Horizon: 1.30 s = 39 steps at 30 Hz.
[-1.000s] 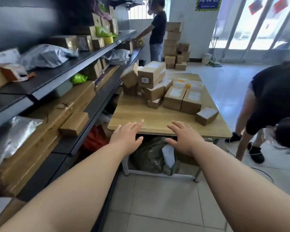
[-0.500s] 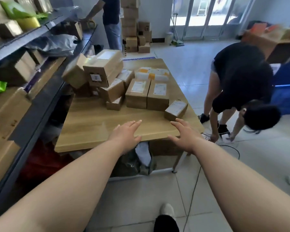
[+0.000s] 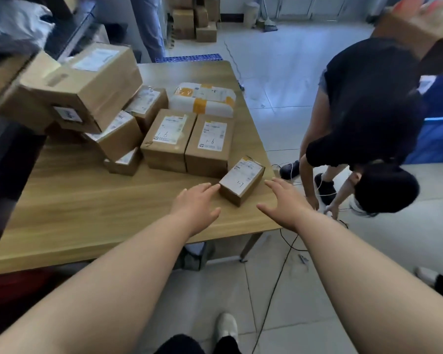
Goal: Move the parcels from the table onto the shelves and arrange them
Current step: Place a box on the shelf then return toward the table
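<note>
Closer than half a second back, both arms now reach over the surface, its far half heaped with parcels. At upper left the shelves are blurred and cut off; free space I can't judge. Near the surface's right edge sits the small parcel: pick-up step, I judge. My left grip and right grip flank it, both released, fingers straight; whether the left touches is unclear. Next I'd close both sides and lift.

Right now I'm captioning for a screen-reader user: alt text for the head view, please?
An open left hand and right hand reach either side of a small labelled parcel near the right edge of a wooden table. Cardboard boxes are piled behind it; a person in black bends over nearby.
</note>
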Each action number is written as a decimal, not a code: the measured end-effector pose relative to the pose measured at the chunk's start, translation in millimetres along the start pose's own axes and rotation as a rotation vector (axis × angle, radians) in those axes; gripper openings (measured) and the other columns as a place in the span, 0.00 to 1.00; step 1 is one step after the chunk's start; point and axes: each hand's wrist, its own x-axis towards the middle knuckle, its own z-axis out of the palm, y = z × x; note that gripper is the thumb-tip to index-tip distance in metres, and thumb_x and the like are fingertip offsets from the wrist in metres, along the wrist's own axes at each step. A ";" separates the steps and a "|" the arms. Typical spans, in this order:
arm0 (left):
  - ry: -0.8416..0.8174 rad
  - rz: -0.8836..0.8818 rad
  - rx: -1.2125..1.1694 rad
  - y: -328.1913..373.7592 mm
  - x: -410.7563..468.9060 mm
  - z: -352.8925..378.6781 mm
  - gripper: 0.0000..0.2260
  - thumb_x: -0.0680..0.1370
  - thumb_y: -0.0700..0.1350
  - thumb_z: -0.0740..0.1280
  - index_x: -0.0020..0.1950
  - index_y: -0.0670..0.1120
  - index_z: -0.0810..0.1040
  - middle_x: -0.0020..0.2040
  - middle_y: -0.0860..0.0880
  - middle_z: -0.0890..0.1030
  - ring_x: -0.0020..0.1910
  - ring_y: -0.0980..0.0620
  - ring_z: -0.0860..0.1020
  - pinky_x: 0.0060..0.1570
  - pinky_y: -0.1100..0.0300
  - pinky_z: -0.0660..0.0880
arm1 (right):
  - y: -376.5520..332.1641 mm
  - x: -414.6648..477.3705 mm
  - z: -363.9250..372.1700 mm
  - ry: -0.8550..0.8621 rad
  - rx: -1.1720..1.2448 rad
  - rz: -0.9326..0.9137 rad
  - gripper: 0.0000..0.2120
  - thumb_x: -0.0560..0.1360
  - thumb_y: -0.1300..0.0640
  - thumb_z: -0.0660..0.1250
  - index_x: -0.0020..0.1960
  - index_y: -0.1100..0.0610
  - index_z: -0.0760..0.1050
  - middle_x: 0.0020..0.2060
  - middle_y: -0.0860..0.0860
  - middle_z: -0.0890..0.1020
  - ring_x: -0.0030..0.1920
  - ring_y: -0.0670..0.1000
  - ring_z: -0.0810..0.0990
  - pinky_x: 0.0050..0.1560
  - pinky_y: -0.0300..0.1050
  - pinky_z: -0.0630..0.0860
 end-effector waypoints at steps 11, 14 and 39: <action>-0.058 0.011 -0.004 -26.2 59.5 3.2 0.31 0.78 0.59 0.61 0.78 0.56 0.54 0.78 0.53 0.58 0.75 0.50 0.59 0.75 0.51 0.55 | -11.8 74.8 14.5 -0.051 0.012 0.038 0.41 0.73 0.40 0.68 0.78 0.49 0.53 0.78 0.49 0.54 0.77 0.52 0.53 0.76 0.54 0.55; -0.065 0.008 -0.012 -47.8 76.4 -5.6 0.31 0.78 0.59 0.61 0.78 0.56 0.54 0.78 0.53 0.58 0.75 0.51 0.59 0.75 0.51 0.55 | -25.2 98.9 17.0 -0.091 -0.009 0.084 0.44 0.71 0.37 0.68 0.78 0.48 0.50 0.78 0.48 0.51 0.77 0.53 0.51 0.75 0.55 0.55; 0.079 -0.215 0.071 -144.0 154.3 -60.7 0.32 0.79 0.61 0.59 0.79 0.56 0.50 0.79 0.49 0.50 0.78 0.48 0.50 0.74 0.49 0.50 | -94.5 242.1 1.5 -0.143 -0.081 -0.048 0.51 0.68 0.34 0.70 0.78 0.45 0.42 0.78 0.52 0.40 0.78 0.56 0.40 0.76 0.58 0.46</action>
